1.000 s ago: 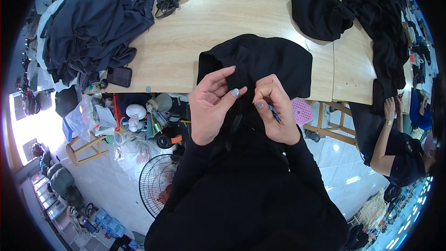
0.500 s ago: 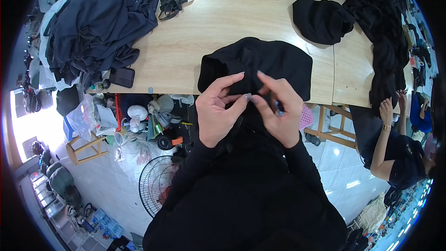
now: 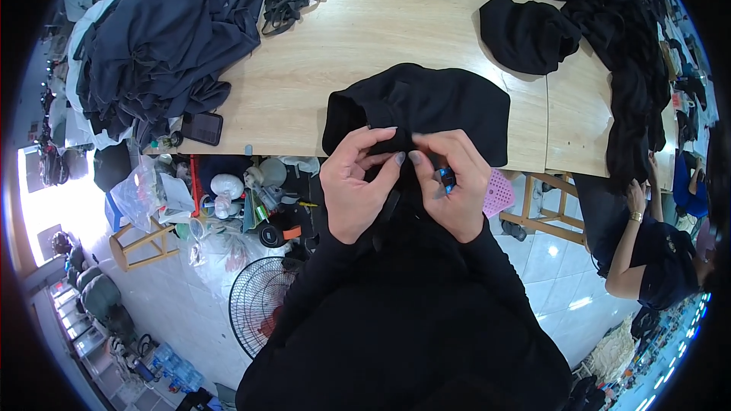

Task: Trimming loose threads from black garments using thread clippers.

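While pinching black on black, easy to snag the wrong layer with the blue-handled tool [image 3: 446,177]; garment could also slide off the near table [image 3: 365,38] edge. Left hand [image 3: 358,186]: curled, fingertips pinching black garment [image 3: 426,106]. Right hand [image 3: 453,186]: closed on the tool, thumb on fabric. Garment at near edge, centre.
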